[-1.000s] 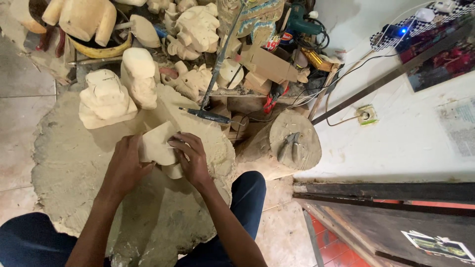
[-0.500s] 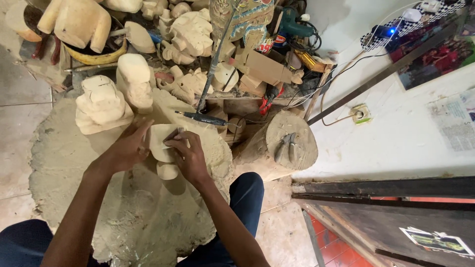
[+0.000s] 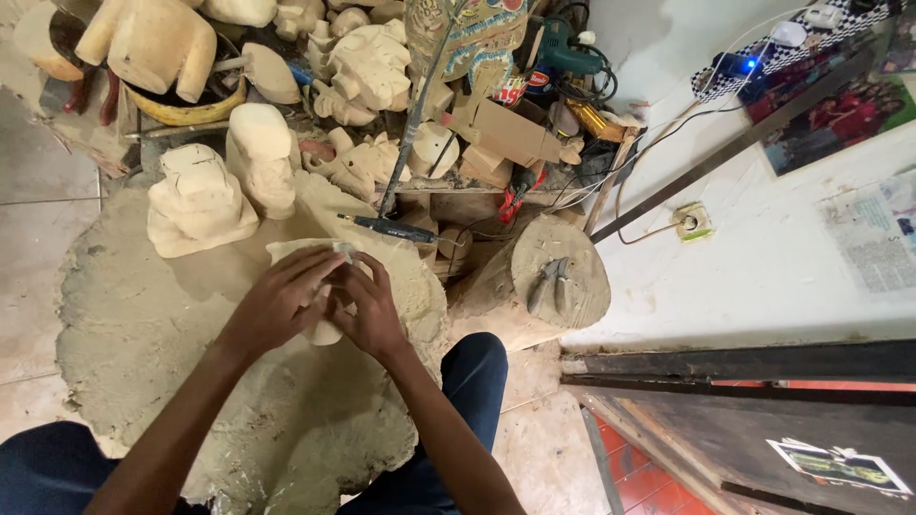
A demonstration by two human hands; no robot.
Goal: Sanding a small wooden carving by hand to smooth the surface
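Both my hands close around a small pale wooden carving [image 3: 324,331] held over my lap. My left hand [image 3: 277,300] covers its left and upper side, fingers pointing right. My right hand [image 3: 367,310] grips its right side, fingertips meeting the left hand's. Most of the carving is hidden; only its rounded lower end and a pale upper edge [image 3: 291,250] show. Beneath it lies a dusty grey cloth [image 3: 143,334] covered in wood dust.
Two rough carved wooden figures [image 3: 198,198] [image 3: 260,157] stand just beyond my hands. A rotary tool [image 3: 391,229] lies behind them. Pliers [image 3: 549,284] rest on a round log stump [image 3: 563,272] at right. Several unfinished carvings and tools pile up at the back.
The left hand has slid over the top of the carving toward the right hand, covering more of it. The view has shifted slightly.
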